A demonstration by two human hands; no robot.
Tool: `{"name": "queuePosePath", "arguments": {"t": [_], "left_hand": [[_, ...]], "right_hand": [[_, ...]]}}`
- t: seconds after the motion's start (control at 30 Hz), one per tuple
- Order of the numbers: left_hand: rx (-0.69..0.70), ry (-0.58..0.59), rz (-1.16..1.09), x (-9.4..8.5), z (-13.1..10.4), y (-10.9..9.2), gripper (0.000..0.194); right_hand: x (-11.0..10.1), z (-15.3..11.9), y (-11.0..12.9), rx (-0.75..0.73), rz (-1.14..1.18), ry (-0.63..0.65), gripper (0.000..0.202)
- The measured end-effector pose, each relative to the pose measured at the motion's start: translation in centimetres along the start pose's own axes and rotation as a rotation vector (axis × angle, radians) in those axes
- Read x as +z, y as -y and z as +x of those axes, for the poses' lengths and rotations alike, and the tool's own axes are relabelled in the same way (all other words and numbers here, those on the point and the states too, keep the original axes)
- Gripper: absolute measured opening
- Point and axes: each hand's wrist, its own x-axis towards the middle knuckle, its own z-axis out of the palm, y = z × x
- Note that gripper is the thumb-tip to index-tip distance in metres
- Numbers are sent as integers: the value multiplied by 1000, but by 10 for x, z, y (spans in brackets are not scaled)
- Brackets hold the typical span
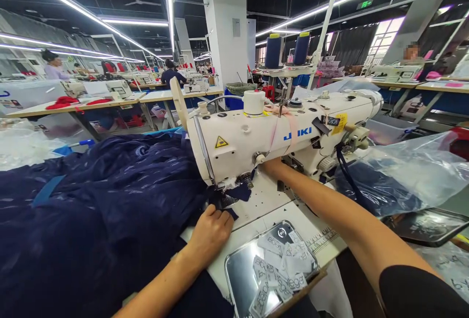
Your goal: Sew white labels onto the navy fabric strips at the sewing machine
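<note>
A white sewing machine point(234, 147) stands in front of me. My left hand point(214, 227) is just in front of its needle area, with its fingers curled down on the edge of a navy fabric piece point(231, 213). That fabric runs under the presser foot and joins a large navy heap point(95, 220) on the left. My right hand point(273, 167) reaches under the machine's arm from the right. The machine body hides its fingers, so what they touch does not show. A navy corner point(240, 192) pokes out behind the needle.
A metal tray point(238, 279) with several printed white labels point(278, 269) lies at the table's front edge. A clear plastic bag point(414, 171) with navy fabric is on the right. Two navy thread cones point(273, 52) stand behind the machine. Other people work at tables further back.
</note>
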Motion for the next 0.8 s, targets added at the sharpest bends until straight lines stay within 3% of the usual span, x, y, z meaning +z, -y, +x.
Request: {"name": "queuePosePath", "arguments": {"t": [0.17, 0.27, 0.37, 0.47, 0.6, 0.7, 0.8], "left_hand": [[3, 15, -41, 1, 1, -2, 27], [24, 12, -45, -1, 2, -4, 24], [33, 26, -51, -4, 4, -8, 25], [19, 58, -65, -6, 4, -10, 27], [-2, 89, -28, -10, -2, -9, 29], [-29, 89, 5, -13, -12, -6, 28], [-39, 64, 15, -15, -18, -4, 27]], "right_hand": [[-16, -34, -4, 87, -171, -47, 29], [-32, -65, 3, 8, -216, -48, 29], [-45, -90, 21, -367, -252, -83, 31], [-48, -101, 47, -765, -288, -30, 31], [-35, -100, 75, -1025, -311, 73, 24], [-21, -95, 77, -1030, -209, 72, 21], [-11, -92, 72, -823, -16, 11, 26]]}}
